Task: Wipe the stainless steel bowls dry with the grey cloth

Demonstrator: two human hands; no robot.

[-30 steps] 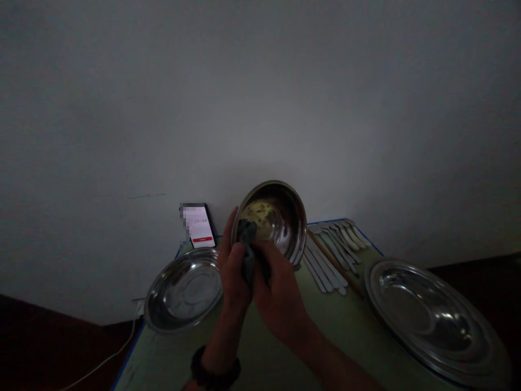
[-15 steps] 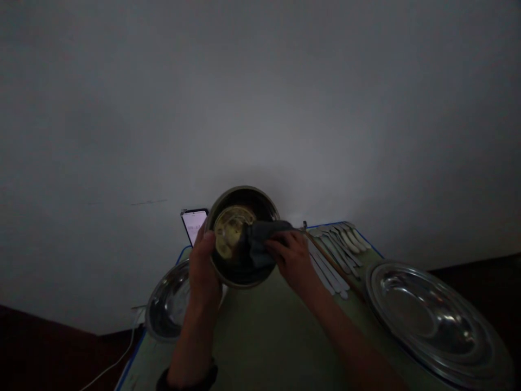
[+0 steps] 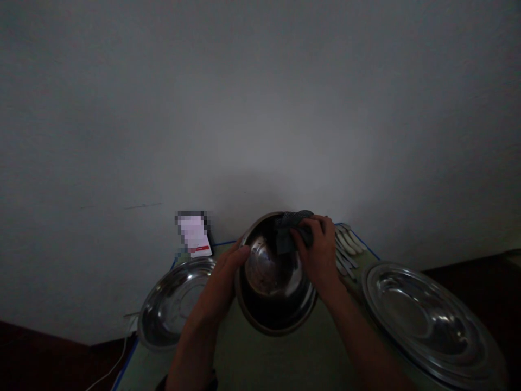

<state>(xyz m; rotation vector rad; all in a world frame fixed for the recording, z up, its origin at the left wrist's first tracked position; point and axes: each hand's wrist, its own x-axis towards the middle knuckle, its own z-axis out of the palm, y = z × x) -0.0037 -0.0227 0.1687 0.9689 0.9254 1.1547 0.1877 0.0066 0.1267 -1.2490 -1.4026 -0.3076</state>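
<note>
Right of the left fingers (image 3: 243, 253), a round silvery metal bowl (image 3: 264, 271) is gripped by them; between the nearly closed right fingers (image 3: 321, 224), a dark grey cloth (image 3: 285, 243) is pinched, apparently over the bowl's rim.

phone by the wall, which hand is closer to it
Left: the left hand, on the bowl's left side, is just right of the phone. The right hand, holding a cloth at the bowl's far rim, is farther right.
</note>
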